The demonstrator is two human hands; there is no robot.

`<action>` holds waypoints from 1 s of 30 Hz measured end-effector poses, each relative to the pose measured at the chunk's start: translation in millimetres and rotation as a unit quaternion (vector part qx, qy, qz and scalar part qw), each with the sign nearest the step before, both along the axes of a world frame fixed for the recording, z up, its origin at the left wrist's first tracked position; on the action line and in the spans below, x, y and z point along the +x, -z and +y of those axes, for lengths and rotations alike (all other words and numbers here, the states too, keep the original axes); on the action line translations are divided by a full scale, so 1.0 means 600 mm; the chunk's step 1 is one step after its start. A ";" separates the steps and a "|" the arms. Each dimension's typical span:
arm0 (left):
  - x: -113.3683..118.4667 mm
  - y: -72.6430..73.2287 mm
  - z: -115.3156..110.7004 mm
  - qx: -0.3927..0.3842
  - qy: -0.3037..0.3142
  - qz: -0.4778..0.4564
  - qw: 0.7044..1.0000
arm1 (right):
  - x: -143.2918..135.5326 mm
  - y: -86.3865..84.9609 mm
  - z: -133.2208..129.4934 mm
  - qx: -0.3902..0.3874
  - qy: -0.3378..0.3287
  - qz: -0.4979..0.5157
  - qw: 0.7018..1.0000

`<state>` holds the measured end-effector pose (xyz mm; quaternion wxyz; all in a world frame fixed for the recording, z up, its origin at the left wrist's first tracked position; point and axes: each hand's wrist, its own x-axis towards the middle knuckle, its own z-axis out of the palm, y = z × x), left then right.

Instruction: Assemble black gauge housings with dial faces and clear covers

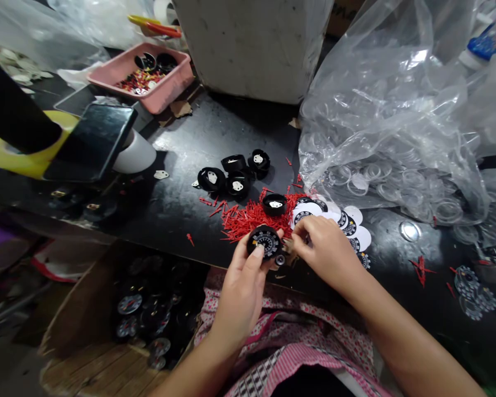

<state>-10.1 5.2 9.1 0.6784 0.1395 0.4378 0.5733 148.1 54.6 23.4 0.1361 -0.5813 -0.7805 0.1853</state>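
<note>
A small round black gauge [265, 242] with a numbered dial face is gripped in my left hand [243, 286], the thumb pressed on the dial. Just to its right, my right hand [326, 245] has thumb and fingers closed in a pinch; whatever is between them, if anything, is hidden. Below the gauge shows a small dark round part [280, 260]. Beyond my hands lies a pile of red pointers [243, 221], with a black cup-shaped housing [274, 204] resting on it. White and black dial discs [357, 234] are spread beside my right hand.
Several black housings [237, 184] with white plates stand farther back. A plastic bag [388, 121] of clear rings lies at right. A pink tray [165, 88] holds small parts. A phone [93, 140] leans at left. Below the table edge, a cardboard box [91, 369] holds gauges.
</note>
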 end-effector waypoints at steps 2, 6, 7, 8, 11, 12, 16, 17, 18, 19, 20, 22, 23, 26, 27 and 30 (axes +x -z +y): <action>-0.003 0.000 -0.001 0.005 -0.015 0.019 1.000 | 0.004 0.000 -0.002 -0.012 0.016 -0.009 1.000; -0.010 0.007 -0.005 -0.010 -0.006 0.048 0.999 | 0.001 -0.002 -0.008 -0.024 -0.009 -0.056 0.998; -0.011 0.009 -0.007 -0.013 -0.005 0.047 0.999 | -0.002 -0.005 -0.010 -0.023 -0.017 -0.076 0.997; -0.014 0.011 -0.008 -0.015 -0.007 0.045 0.999 | -0.005 -0.007 -0.012 -0.020 -0.022 -0.093 0.995; -0.020 0.013 -0.013 -0.022 -0.010 0.041 0.999 | -0.009 -0.014 -0.021 -0.015 -0.015 -0.122 0.992; -0.021 0.012 -0.015 -0.026 -0.007 0.040 0.999 | -0.010 -0.015 -0.024 -0.016 -0.013 -0.128 0.992; -0.014 0.010 -0.020 -0.033 0.002 0.026 0.999 | -0.013 -0.006 -0.030 -0.015 -0.015 -0.149 0.989; -0.010 0.009 -0.020 -0.035 0.006 0.021 0.999 | -0.014 -0.004 -0.030 -0.014 -0.015 -0.145 0.989; -0.005 0.008 -0.019 -0.037 0.012 0.016 0.999 | -0.014 -0.002 -0.029 -0.015 -0.015 -0.136 0.991; -0.001 0.006 -0.018 -0.038 0.021 0.012 0.999 | -0.013 -0.001 -0.028 -0.016 -0.014 -0.122 0.992; 0.002 0.004 -0.016 -0.038 0.031 0.008 0.999 | -0.012 -0.002 -0.028 -0.018 -0.012 -0.106 0.994; 0.005 0.000 -0.013 -0.032 0.036 0.004 0.999 | -0.006 -0.003 -0.028 -0.020 -0.003 -0.084 0.996; 0.005 -0.001 -0.012 -0.025 0.027 0.005 0.999 | -0.004 -0.004 -0.029 -0.021 0.004 -0.082 0.996; 0.000 0.000 -0.013 -0.013 -0.008 0.021 1.000 | 0.001 -0.001 -0.030 -0.023 0.009 -0.082 0.996; -0.002 0.002 -0.015 -0.015 -0.012 0.027 0.999 | 0.000 0.001 -0.030 -0.021 0.003 -0.083 0.996; -0.005 0.009 -0.023 -0.034 -0.002 0.039 0.999 | -0.007 0.006 -0.028 -0.007 -0.012 -0.105 0.994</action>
